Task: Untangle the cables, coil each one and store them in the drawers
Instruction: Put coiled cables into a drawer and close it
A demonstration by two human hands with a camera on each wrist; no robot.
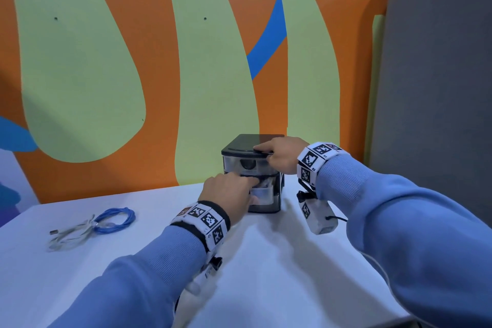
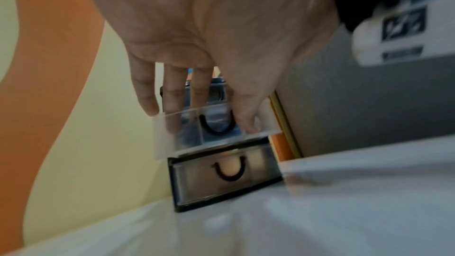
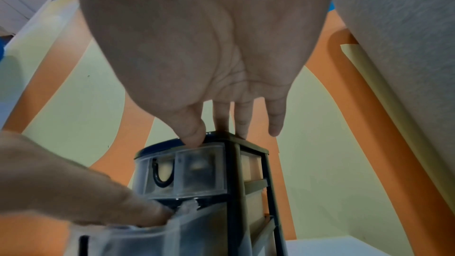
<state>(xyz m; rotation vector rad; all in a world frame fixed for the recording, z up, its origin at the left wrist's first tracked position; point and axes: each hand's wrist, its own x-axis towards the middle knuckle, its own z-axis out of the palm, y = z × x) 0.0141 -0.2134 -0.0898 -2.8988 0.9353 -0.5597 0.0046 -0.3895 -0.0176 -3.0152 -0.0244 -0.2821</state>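
My left hand point(image 1: 229, 192) reaches into the pulled-out middle drawer point(image 2: 216, 133) of the small drawer unit point(image 1: 253, 157), fingers straight and slightly spread, their tips down inside the clear tray; whether they are pressing a white cable point(image 3: 188, 206) that shows at the drawer's back edge, I cannot tell. My right hand point(image 1: 282, 154) steadies the unit from above, fingers extended flat on the black lid, thumb at the front rim over the top drawer point(image 3: 187, 174). The bottom drawer point(image 2: 224, 174) is closed.

Away to my left on the white table point(image 1: 266, 261) lie the blue cable point(image 1: 115, 220), already in loose loops, and a whitish cable point(image 1: 69, 237) tangled against it. Both look light and limp (the sort that springs open once let go), so I would judge it best to pinch each coil across all its loops at once, not by one strand. The clear drawer seems thin and slippery, and the unit light enough to slide, hence the bracing hand.
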